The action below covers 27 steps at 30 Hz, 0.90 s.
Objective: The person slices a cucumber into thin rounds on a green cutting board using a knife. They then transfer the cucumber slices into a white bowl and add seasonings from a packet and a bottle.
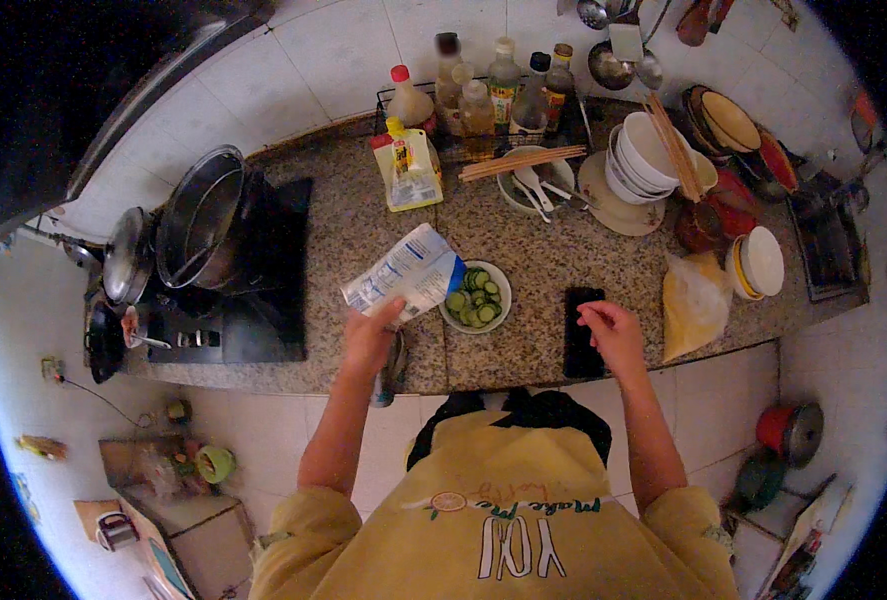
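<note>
Gripping a white-and-blue packet (404,266) by its near end, the closed left hand (367,340) holds it at the left rim of a bowl (505,291) of cucumber slices (478,300), toward the front edge of the surface (523,352). The half-curled right hand (616,337) is near a flat black object (578,350); whether it holds anything, I cannot tell.

Pretty clearly a kitchen, probably a home one: black stove (278,325) with a big pot (213,215), speckled stone table (538,370), sauce bottles (504,85), ladles (611,68) hanging on white tiled wall (333,70).
</note>
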### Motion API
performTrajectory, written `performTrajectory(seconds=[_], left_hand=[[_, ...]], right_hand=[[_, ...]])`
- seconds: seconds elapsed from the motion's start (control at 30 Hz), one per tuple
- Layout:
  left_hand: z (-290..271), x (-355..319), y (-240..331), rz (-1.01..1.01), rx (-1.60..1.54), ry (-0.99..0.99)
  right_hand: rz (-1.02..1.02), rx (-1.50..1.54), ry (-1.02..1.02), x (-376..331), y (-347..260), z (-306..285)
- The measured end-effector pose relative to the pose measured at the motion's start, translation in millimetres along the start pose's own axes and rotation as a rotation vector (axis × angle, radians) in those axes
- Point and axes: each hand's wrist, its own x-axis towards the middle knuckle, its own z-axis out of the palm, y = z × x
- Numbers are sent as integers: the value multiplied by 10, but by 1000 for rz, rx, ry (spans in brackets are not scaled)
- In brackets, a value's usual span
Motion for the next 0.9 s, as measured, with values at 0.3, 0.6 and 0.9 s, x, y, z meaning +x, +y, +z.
performTrajectory(seconds=[0.3, 0.6, 0.9], left_hand=[[140, 119, -16, 46, -23, 7], [144, 138, -3, 20, 30, 73], [-70, 140, -109, 15, -21, 62]], right_hand=[[11, -6, 34, -49, 9, -40], [55, 0, 35, -66, 4, -36], [31, 25, 2, -34, 28, -43]])
